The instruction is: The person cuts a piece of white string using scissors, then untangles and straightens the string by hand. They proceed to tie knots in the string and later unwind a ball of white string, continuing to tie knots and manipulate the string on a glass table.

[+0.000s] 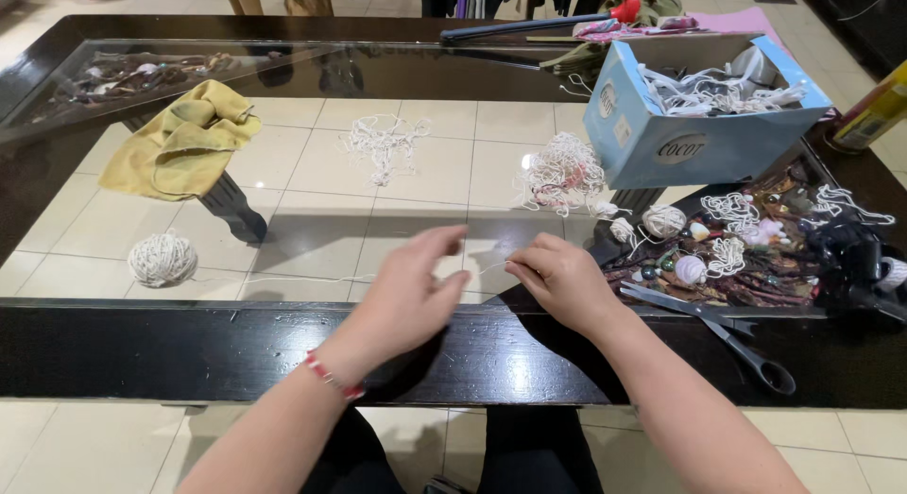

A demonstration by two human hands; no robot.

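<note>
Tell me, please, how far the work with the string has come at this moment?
Done: one wound ball lies at left, and smaller balls by the tray. In hand: the left hand and right hand pinch a thin string leading to that ball. Left: loose tangles on the glass and more in the blue box.

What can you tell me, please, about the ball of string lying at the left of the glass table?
The ball of string is off-white, roundish and loosely wound, with a rough, cotton-like look. It rests alone on the glass table top, below the crumpled yellow cloth. A thin strand runs from it rightward toward the left hand and right hand. Neither hand touches the ball itself.
</note>
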